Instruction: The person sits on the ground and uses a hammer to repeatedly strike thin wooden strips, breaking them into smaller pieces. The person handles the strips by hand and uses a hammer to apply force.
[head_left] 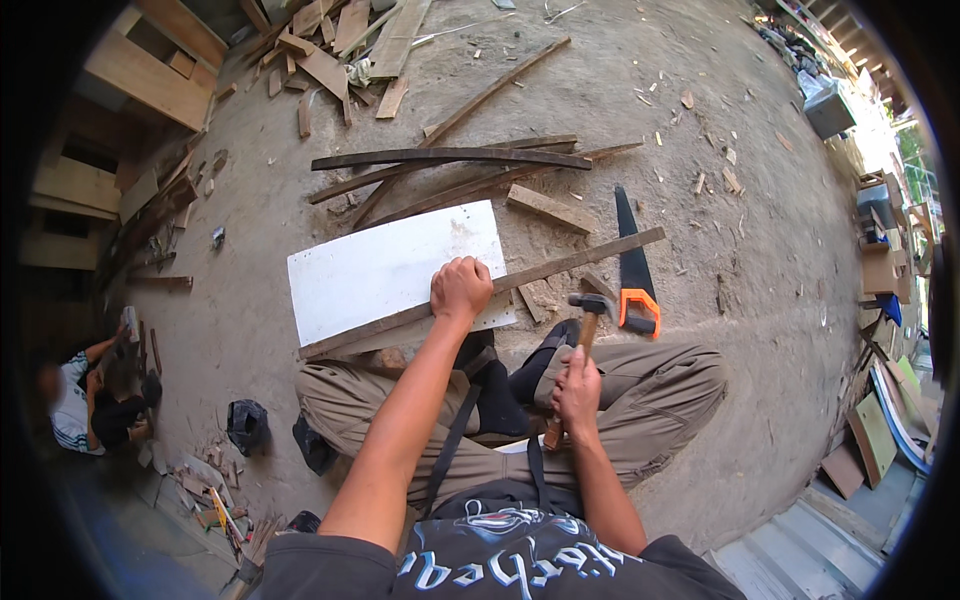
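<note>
My left hand (462,288) is closed over a long dark wooden strip (580,258), and its fingertips are hidden from above. The strip lies slantwise along the near edge of a white rectangular board (385,268), reaching past the board to the right. In my right hand (577,393) is a claw hammer (587,332), gripped by its wooden handle with the dark metal head up. That head is apart from the strip, on its near side. To the right of the hammer, a handsaw (634,262) with an orange and black handle lies on the ground.
Several loose wooden strips (450,156) cross each other beyond the board, beside a short wood block (551,208). Offcuts (325,70) are heaped at the far left. A person (92,395) sits at the left, near a black bag (247,426). Panels (872,436) lean at the right.
</note>
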